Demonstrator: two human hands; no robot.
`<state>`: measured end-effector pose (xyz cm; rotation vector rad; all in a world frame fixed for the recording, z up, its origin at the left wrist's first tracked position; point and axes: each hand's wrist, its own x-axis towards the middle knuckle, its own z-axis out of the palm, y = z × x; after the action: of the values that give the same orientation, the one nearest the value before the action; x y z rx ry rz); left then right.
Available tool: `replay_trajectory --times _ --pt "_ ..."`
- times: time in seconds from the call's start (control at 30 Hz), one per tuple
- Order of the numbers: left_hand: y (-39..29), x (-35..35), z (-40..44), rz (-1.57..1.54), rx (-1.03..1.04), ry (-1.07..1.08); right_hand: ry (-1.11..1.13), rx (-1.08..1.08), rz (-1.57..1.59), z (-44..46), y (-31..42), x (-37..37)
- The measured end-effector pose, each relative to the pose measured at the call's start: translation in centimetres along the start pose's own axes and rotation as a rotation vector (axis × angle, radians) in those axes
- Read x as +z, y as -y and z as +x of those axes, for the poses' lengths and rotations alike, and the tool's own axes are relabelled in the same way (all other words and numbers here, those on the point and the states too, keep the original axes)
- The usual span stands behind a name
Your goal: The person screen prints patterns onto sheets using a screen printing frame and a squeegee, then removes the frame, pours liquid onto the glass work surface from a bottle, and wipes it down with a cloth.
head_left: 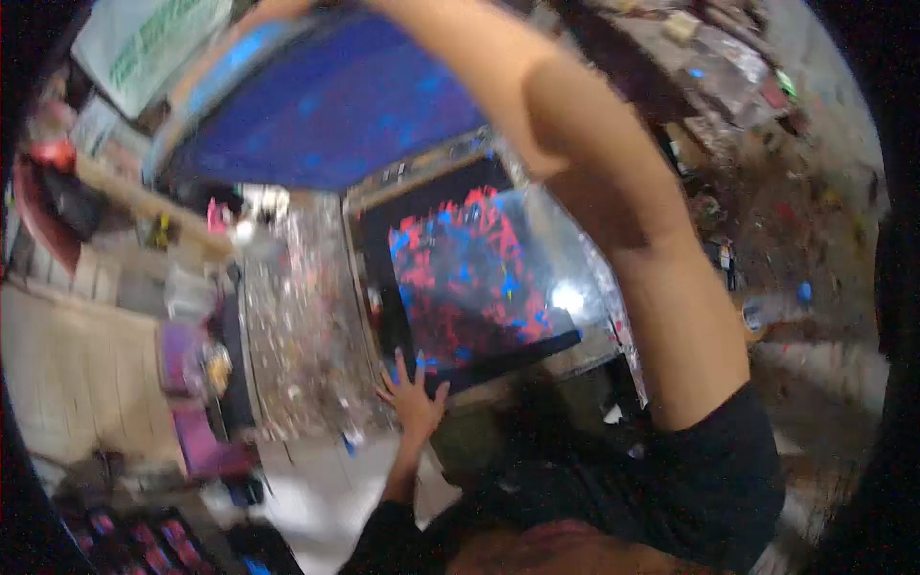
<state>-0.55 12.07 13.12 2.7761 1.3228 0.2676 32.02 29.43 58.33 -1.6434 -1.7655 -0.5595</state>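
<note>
My left hand [414,398] lies with fingers spread at the lower left edge of a black fabric piece [470,381], touching it. The fabric lies on a flat board [589,356] and bears a splotchy pink and blue print [465,278]. Over the board's far side, a screen-printing frame [335,105] with blue-purple mesh stands tilted up. My right arm stretches across the right side to the top of the view. There my right hand [287,8] grips the frame's far edge, cut off and blurred, so its fingers hardly show.
Left of the board is a paint-spattered surface [302,316]. Beyond it stand a purple item [196,441] and a wooden ledge [158,196]. A white sack with green lettering [144,48] is at the upper left. Clutter [728,77] fills the upper right, beside a stained floor [824,220].
</note>
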Motion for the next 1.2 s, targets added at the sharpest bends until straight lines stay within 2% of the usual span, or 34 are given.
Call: replay_trajectory --times 0.07,0.1,0.13,0.2,0.23,0.3,0.33,0.37,0.4,0.43,0.47,0.5,0.53,0.57,0.63,0.67,0.7,0.8,0.87,0.9,0.97,1.0,1.07,1.13,1.2 --pt "-3.7 0.1 2.3 0.079 -0.152 -0.032 0.217 0.093 0.079 2.1 0.1 1.9" --pt "-6.0 1.1 3.7 0.05 -0.096 -0.051 0.28 0.103 -0.016 1.6 0.2 0.9" --pt "-8.4 2.1 6.3 0.025 -0.038 -0.076 0.191 0.11 -0.076 0.7 0.7 0.8" --pt "-12.9 1.6 11.8 -0.284 0.349 -0.187 0.247 0.059 -0.023 -0.3 0.7 0.7" --pt "-13.9 0.4 13.7 -0.277 0.391 -0.205 0.245 0.057 -0.017 -1.5 1.1 0.0" --pt "-15.9 -2.7 16.2 -1.981 0.059 0.248 0.22 0.044 -0.014 -4.1 2.4 -0.9" --pt "-15.7 -5.8 17.4 -2.008 -0.163 0.142 0.198 0.035 -0.013 -5.5 2.8 -1.0" --pt "-15.3 -7.1 16.1 -1.831 0.134 -0.272 0.177 0.025 -0.018 -7.0 3.2 -1.2" --pt "-13.9 -10.5 14.9 -1.941 0.031 -0.336 0.164 0.012 -0.015 -8.7 3.8 -1.2" --pt "-13.0 -13.4 12.9 -1.721 -0.034 -0.533 0.153 -0.001 -0.017 -10.5 4.5 -1.7" --pt "-11.7 -15.2 11.3 -1.674 -0.083 -0.645 0.148 -0.013 -0.009 -12.9 5.3 -2.1" --pt "-9.9 -15.7 9.8 -1.72 -0.095 -0.734 -0.014 -0.079 -0.019 -15.8 5.7 -1.0" --pt "-10.0 -18.0 7.6 -1.682 -0.102 -0.761 -0.025 -0.087 -0.005 -19.0 6.7 -0.6" --pt "-8.6 -18.3 5.8 -1.778 -0.163 -0.694 -0.071 -0.087 0.003 -22.6 7.8 0.2" --pt "-6.1 -16.4 0.4 -1.869 -0.271 -0.613 0.027 -0.215 -0.061 -29.6 9.1 1.9" --pt "-4.8 -14.1 -2.4 -1.943 -0.405 -0.426 0.058 -0.224 -0.014 -33.4 9.4 4.1" --pt "-3.9 -11.5 -4.2 -2.003 -0.528 -0.227 0.235 -0.179 0.051 -36.6 9.9 4.7" --pt "-2.9 -1.2 -7.5 -2.115 -0.618 -0.127 0.413 -0.087 0.072 -43.7 9.2 12.0" --pt "-2.7 3.0 -8.7 -2.103 -0.899 -0.14 0.609 -0.095 0.155 -44.8 7.5 14.6" --pt "-2.4 3.3 -9.3 -2.096 -0.922 -0.133 0.624 -0.087 0.166 -44.6 7.4 13.9" --pt "-2.4 3.8 -9.2 -2.007 -0.805 -0.116 0.599 -0.125 0.258 -43.6 6.9 12.1" --pt "-2.3 3.7 -9.6 -2.01 -0.826 -0.131 0.614 -0.138 0.268 -43.9 7.6 11.7" --pt "-3.1 2.5 -9.3 -2.036 -0.756 -0.123 0.649 -0.088 0.178 -45.1 8.6 10.9" --pt "-3.7 1.6 -9.5 -2.004 -0.782 -0.17 0.595 -0.181 0.223 -46.4 8.6 13.8" --pt "-4.8 1.3 -8.7 -1.975 -0.793 -0.198 0.434 -0.289 0.063 -45.5 6.6 17.1"
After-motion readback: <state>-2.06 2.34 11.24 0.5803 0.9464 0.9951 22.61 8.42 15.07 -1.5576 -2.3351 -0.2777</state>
